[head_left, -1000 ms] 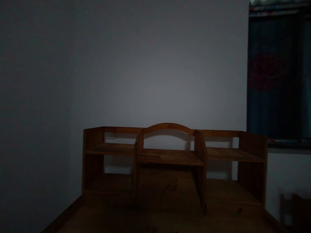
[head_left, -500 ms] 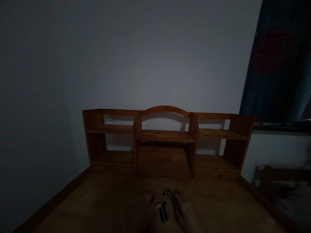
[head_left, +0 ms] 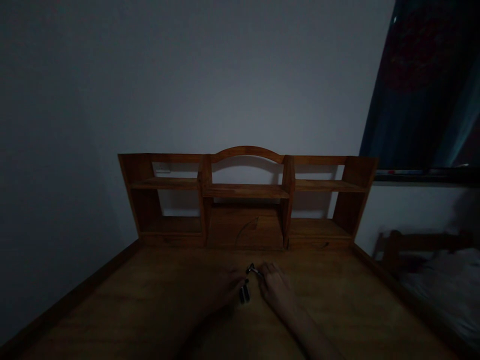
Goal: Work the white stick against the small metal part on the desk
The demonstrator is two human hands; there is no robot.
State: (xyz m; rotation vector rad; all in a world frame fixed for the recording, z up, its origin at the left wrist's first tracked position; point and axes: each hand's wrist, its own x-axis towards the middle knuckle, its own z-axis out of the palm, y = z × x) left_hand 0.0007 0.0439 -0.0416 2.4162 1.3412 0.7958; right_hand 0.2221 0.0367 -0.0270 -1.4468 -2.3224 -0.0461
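- Change: a second earlier the view took in wall and wooden shelf unit, no hands. Half a second earlier both hands sat at the lower edge. By now the view had tipped further down; more desk showed.
- Meaning: both hands and the small parts were all in frame, so the handling could be followed. Light was poor, fine detail lost.
- Right hand: fingers curled round the handle of a slim metal tool, same hold as half a second earlier. Tool head pointed left, toward the other hand.
- Left hand: fingertips right by the upper end of a pair of dark bars. Couldn't tell if they pinched it or just sat close; too dark.
- Location: tool and bars sat between the hands, above the middle of the desk, in front of the shelf unit. Couldn't tell whether the bars rested on the wood.
- Shapes: tool had a thin shiny shaft, short dark crosswise head. Bars were stubby, side by side, with pale glints.
- Materials: desk and shelves looked like warm brown wood, faint grain, arched rail top centre. Wall pale, matte. Dark blue curtain with a reddish round patch, right side. Rumpled pale cloth below it.
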